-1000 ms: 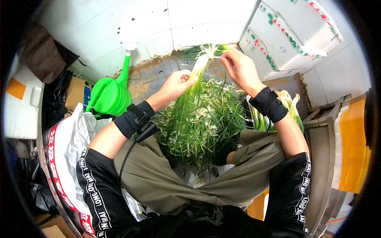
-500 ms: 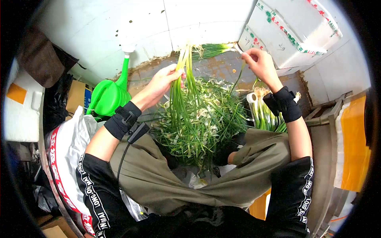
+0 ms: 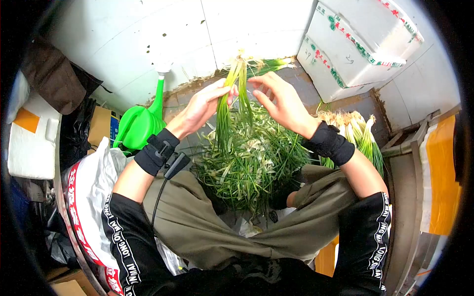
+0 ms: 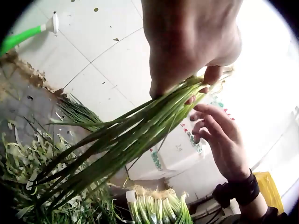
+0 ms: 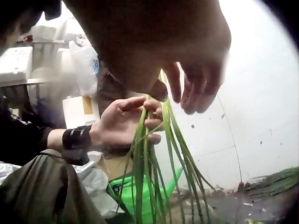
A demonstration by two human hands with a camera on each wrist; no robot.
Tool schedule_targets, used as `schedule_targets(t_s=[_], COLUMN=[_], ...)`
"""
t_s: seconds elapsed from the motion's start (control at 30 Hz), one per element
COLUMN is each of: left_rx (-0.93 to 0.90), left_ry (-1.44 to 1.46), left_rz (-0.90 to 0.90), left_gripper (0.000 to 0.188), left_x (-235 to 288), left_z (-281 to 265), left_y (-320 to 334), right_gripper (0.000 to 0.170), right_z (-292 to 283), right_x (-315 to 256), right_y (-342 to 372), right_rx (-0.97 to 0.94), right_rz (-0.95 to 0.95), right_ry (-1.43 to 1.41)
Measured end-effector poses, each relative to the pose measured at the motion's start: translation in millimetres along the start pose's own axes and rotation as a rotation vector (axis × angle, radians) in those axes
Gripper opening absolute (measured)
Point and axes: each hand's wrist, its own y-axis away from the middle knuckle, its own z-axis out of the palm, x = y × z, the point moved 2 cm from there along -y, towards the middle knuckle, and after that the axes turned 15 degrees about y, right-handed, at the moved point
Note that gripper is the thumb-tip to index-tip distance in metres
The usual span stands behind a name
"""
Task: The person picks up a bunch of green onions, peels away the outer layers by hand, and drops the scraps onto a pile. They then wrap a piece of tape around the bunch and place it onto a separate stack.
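My left hand (image 3: 202,106) grips a small bunch of scallions (image 3: 242,84) below the white root ends. Their long green leaves hang over the pile of loose peelings (image 3: 256,163) on the floor. In the left wrist view the scallion leaves (image 4: 126,135) fan out from under the palm. My right hand (image 3: 286,101) is just right of the bunch, its fingers apart and loosely bent, holding nothing. Seen from the right wrist, the right fingers (image 5: 198,86) hang close to the upper part of the stalks.
Tied scallions (image 3: 355,133) stand beyond my right wrist, and another bundle (image 3: 276,65) lies along the wall. A green watering can (image 3: 140,130) is at the left, above a white printed sack (image 3: 91,197). White boxes (image 3: 335,54) are stacked at the back right.
My right hand went from the root ends out to the right with a thin strand, then came back to the bunch without it. The left hand still holds the scallions.
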Motion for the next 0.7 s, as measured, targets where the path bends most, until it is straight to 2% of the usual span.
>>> schedule_targets(t_s=[0.03, 0.1, 0.17, 0.2, 0.33, 0.43, 0.57, 0.63, 0.7], left_rx=[-0.028, -0.053, -0.073, -0.031, 0.076, 0.089, 0.068, -0.001, 0.025], left_ry=[-0.001, 0.019, 0.043, 0.040, 0.021, -0.013, -0.010, -0.241, -0.228], left_rz=[-0.002, -0.025, -0.043, -0.052, -0.040, -0.072, -0.068, -0.009, -0.011], left_gripper=[0.022, 0.022, 0.022, 0.022, 0.020, 0.024, 0.023, 0.027, 0.032], left_x=[-1.3, -3.4, -7.5, -11.1, -23.7, -27.9, -24.3, -21.2, -22.9], left_z=[1.0, 2.1, 1.8, 0.1, -3.9, -0.5, 5.3, 10.7, 11.4], left_y=[-0.4, -1.6, -2.3, -2.4, -6.7, -7.4, -7.3, -4.7, -4.9], right_gripper=[0.024, 0.025, 0.025, 0.024, 0.025, 0.028, 0.032, 0.033, 0.033], right_z=[4.2, 13.0, 20.5, 20.2, 26.7, 32.6, 28.5, 23.2, 19.6], right_x=[2.0, 8.8, 14.5, 14.7, 17.3, 19.9, 18.6, 17.1, 19.9], right_y=[-0.5, -2.5, -4.1, -4.9, -5.8, -5.4, -5.6, -6.5, -7.1], right_rx=[0.076, 0.051, -0.084, -0.107, -0.159, -0.182, -0.220, -0.238, -0.158], right_rz=[0.051, 0.101, 0.229, 0.232, 0.265, 0.266, 0.326, 0.330, 0.377], right_ry=[-0.070, -0.165, -0.621, -0.687, -0.720, -0.785, -0.865, -0.868, -0.890])
